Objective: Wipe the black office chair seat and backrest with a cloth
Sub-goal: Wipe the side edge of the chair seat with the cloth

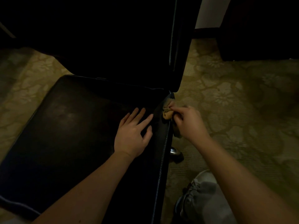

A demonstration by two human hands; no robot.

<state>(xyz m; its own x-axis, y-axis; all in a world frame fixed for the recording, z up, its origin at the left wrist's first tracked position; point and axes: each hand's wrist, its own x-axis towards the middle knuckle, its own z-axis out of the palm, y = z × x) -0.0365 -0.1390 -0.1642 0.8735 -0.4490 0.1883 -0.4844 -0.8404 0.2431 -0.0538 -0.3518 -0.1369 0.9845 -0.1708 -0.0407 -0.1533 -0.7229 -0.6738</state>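
The black chair seat [69, 126] fills the lower left, and its dark backrest [121, 42] rises at the top centre. My left hand [133, 133] lies flat on the seat near its right side, fingers straight and spread. My right hand [188, 122] grips a bunched tan cloth [167, 113] against the seat's right edge, close to the corner where seat and backrest meet. Part of the cloth hangs below that hand, over the edge.
Patterned beige carpet [234, 97] surrounds the chair. A grey shoe [195, 196] stands on it at the lower right, beside the seat. A shiny chair base part [174, 151] shows under the seat edge. Dark furniture [258, 29] stands at the top right.
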